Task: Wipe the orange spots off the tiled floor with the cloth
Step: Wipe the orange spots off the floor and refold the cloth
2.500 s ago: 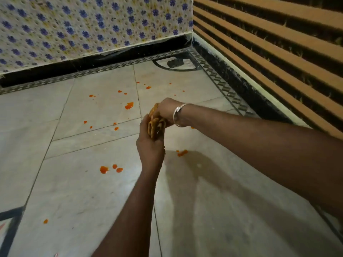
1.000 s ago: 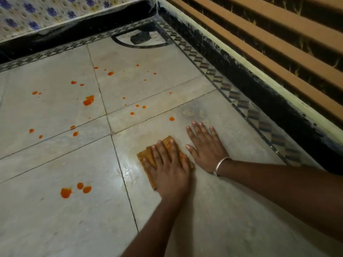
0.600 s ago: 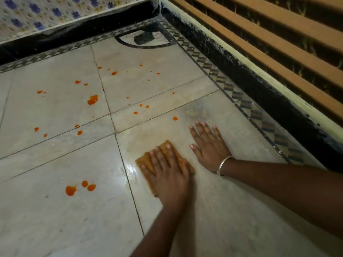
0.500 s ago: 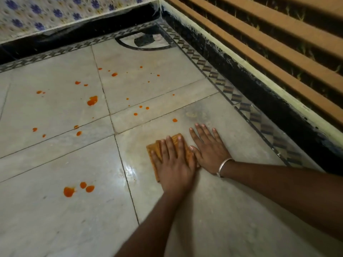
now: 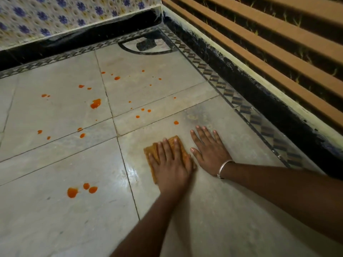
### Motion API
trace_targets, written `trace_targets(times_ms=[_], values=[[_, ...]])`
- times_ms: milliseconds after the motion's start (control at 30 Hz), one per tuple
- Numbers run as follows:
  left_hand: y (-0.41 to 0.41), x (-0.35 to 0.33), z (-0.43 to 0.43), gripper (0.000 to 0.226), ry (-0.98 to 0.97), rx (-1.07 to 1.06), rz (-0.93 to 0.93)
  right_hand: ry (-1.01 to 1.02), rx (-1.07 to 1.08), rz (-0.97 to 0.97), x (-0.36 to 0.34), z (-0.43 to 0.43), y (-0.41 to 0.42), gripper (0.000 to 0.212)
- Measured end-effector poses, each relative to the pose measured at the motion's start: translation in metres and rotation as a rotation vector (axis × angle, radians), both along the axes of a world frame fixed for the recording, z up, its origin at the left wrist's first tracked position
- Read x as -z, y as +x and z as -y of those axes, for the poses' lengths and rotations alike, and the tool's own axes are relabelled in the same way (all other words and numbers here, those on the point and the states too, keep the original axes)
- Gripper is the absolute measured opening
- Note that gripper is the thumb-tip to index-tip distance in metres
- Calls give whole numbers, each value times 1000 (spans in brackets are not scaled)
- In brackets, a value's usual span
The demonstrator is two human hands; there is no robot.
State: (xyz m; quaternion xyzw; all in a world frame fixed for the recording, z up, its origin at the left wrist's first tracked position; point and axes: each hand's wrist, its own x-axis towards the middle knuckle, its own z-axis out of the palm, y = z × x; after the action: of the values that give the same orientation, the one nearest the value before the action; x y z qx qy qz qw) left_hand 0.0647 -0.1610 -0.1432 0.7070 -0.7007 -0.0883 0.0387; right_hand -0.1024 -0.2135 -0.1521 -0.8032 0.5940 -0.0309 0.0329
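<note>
Your left hand (image 5: 171, 166) presses flat, fingers spread, on the folded orange cloth (image 5: 176, 143) at the centre of the frame, pinning it to the tiled floor (image 5: 55, 219) rather than gripping it. Your right hand (image 5: 209, 151) lies open and empty just beside it, palm down as a brace, a silver bangle (image 5: 223, 167) at the wrist.

Two and a half seconds ago both hands were bunching the cloth in the air; it has since come down onto the tile, and over the last second it has slid left and back right in short strokes. A larger orange spot that lay on this tile is no longer visible, and the surface left of the cloth shines wet. That suggests the wiping is working here, though you cannot tell whether any stain remains under the cloth.

Most of the job appears still ahead. One small spot (image 5: 176, 122) sits just above the cloth on the same tile. A cluster of three drops (image 5: 81, 190) waits at lower left, a bigger splash (image 5: 95, 103) at upper left of centre, and a scatter of specks (image 5: 117, 78) runs toward the patterned border (image 5: 228, 93) and the flowered wall (image 5: 65, 13) at the top. The nearest spot looks like the natural next reach.
</note>
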Motion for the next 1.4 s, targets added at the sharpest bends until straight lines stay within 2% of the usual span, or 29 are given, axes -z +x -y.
trace_targets(times_ms=[67,133,300,433,567,700,767,867,933,1033,1133,1200,1233,1300,1400], values=[[28,-4,30,81,-3,-4,22,0,-7,1,0,0,-1,70],[56,-4,43,82,-16,-121,14,-1,-9,6,-1,0,-1,71],[55,-2,-20,77,-49,-349,-30,-8,2,6,-2,0,0,71],[7,4,-41,78,-30,-254,-51,-4,6,15,-1,-1,1,70],[20,2,3,79,-36,-37,-2,3,6,-5,-1,-1,0,70],[58,-3,29,81,-19,-180,-9,24,7,-8,-3,-1,0,70],[63,-10,12,89,7,-205,-64,23,5,-6,-4,-1,0,70],[60,-18,-32,117,112,-121,-103,34,22,3,-4,-3,1,69],[59,-20,-47,125,180,-66,-76,50,20,11,-5,-2,2,69],[50,-30,-55,109,238,-77,27,67,9,15,-5,0,0,71],[33,-47,-57,70,309,-89,219,105,-19,11,-8,3,0,79],[24,-58,-59,54,334,-51,297,156,-29,5,-12,6,-2,87],[23,-65,-58,45,302,-25,265,186,-36,4,-16,8,-4,91],[25,-82,-50,26,225,-19,-23,236,-50,11,-24,10,-6,92],[29,-111,-22,32,241,-166,-806,239,-2,52,-33,12,-11,71]])
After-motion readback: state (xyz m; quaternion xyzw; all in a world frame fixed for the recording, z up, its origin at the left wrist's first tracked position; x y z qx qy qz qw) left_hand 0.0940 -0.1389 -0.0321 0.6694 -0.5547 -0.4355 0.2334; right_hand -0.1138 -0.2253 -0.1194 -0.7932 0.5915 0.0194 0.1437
